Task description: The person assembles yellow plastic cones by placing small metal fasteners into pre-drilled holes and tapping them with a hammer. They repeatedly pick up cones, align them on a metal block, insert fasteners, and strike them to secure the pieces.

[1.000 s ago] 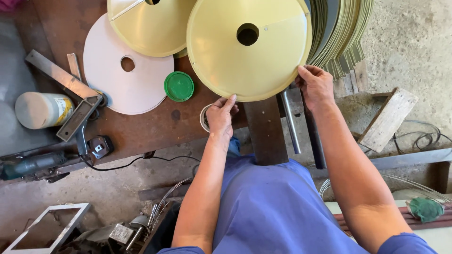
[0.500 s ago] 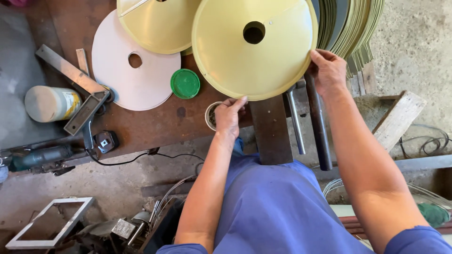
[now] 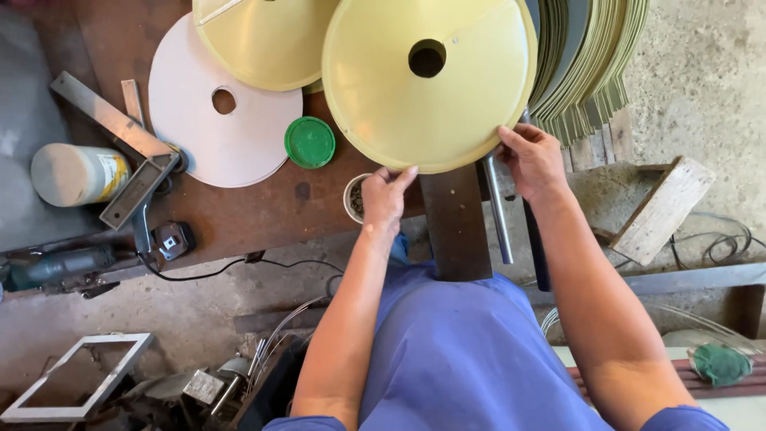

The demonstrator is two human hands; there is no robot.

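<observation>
Fingers of my left hand and right hand pinch the yellow cone's lower rim, centre frame; its top edge is cut off.

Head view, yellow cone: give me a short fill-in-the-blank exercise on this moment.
1. Both hands, the left hand and the right hand, grip the rim of the ____ cone.
2. The round lid beside the white disc is ____.
3. The hole in the white disc is ____ in shape.

Missing words: yellow; green; round

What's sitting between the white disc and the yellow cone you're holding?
Head view: a green lid lies between the white disc and the yellow cone.
</observation>
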